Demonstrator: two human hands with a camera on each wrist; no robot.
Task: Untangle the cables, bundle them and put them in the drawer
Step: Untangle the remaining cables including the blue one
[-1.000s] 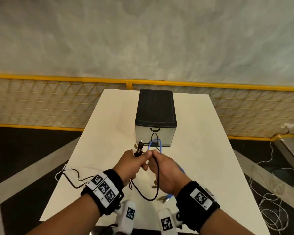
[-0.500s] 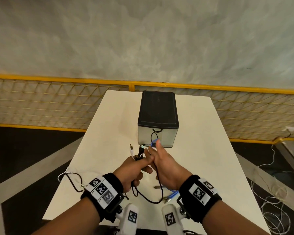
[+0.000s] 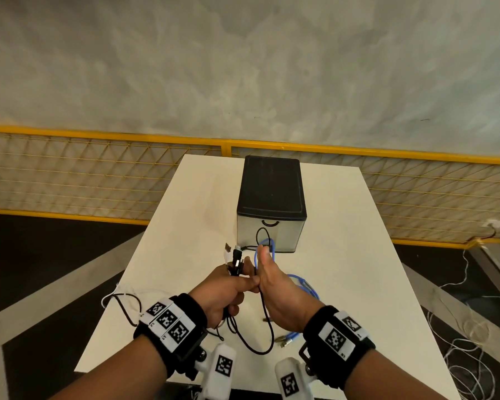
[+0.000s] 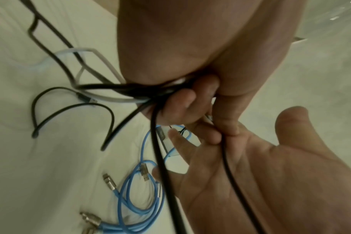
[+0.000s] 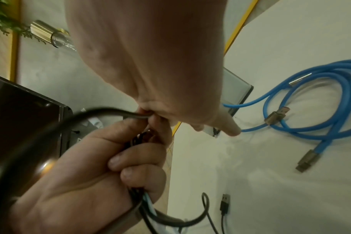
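Observation:
My left hand [image 3: 228, 287] grips a bunch of black and white cables [image 3: 235, 259] in its fist, the plugs sticking up above it. Its fingers [image 4: 180, 102] curl round the strands. My right hand [image 3: 280, 287] touches it, palm flat and thumb upright. One black cable [image 4: 230, 166] runs across that palm [image 4: 270, 166], and my left thumb presses on it. It hangs in a loop [image 3: 267, 342] to the table. A blue cable [image 3: 303, 284] lies coiled under my right hand [image 5: 150, 63], with a loop rising by the thumb. The black-topped drawer unit [image 3: 272, 197] stands behind, its drawer closed.
The white table [image 3: 358, 255] is narrow, with drop-offs at both sides. Black and white cable ends [image 3: 119, 301] trail over its left edge. A yellow mesh fence [image 3: 98, 174] runs behind. Loose white wires [image 3: 468, 342] lie on the floor at the right.
My right hand has gone from pinching at the left fist to a flat palm with the thumb up. The left hand keeps its hold on the bunch.

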